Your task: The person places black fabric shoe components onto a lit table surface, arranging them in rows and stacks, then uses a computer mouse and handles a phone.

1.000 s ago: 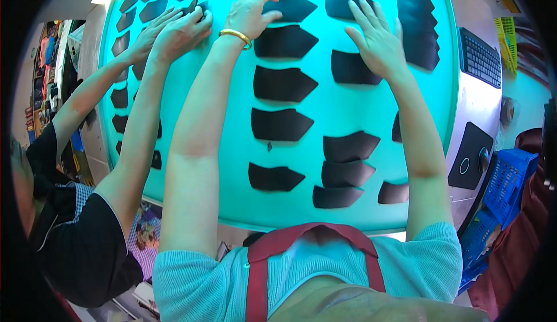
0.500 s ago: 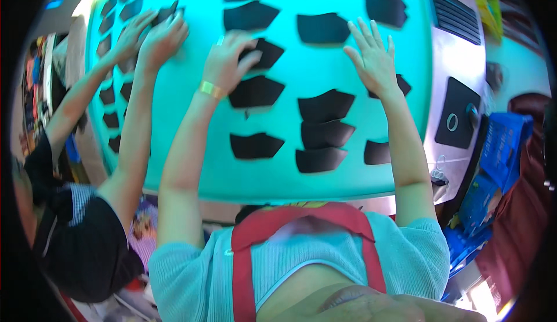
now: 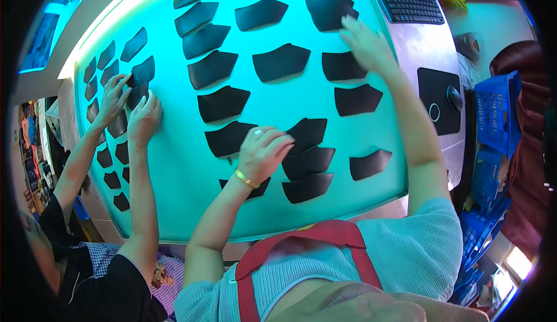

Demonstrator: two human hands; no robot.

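Observation:
Dark, flat, angular cut pieces lie in columns on a lit turquoise tabletop (image 3: pixel 174 188). My left hand (image 3: pixel 262 155), with a ring and yellow bracelet, is low over the table between a single dark piece (image 3: pixel 226 138) and an overlapping group of dark pieces (image 3: pixel 307 162). Its fingers are loosely bent toward that group, and nothing shows in them. Farther right, my right hand (image 3: pixel 366 44) has its fingers stretched out, their tips by the lower edge of a fanned stack of dark pieces (image 3: pixel 326 0). Its palm side partly covers another dark piece (image 3: pixel 341 67).
At the left, a co-worker's two hands (image 3: pixel 127 107) touch dark pieces on the same table. Right of the lit surface are a black keyboard (image 3: pixel 409 3), a mouse pad (image 3: pixel 432 104) and a mouse (image 3: pixel 454 98). Blue plastic baskets (image 3: pixel 496 113) stand beyond the edge.
The view has turned, shifting the table across the picture. My left hand has come nearer to me, toward the overlapping group; my right hand has reached farther, up to the fanned stack.

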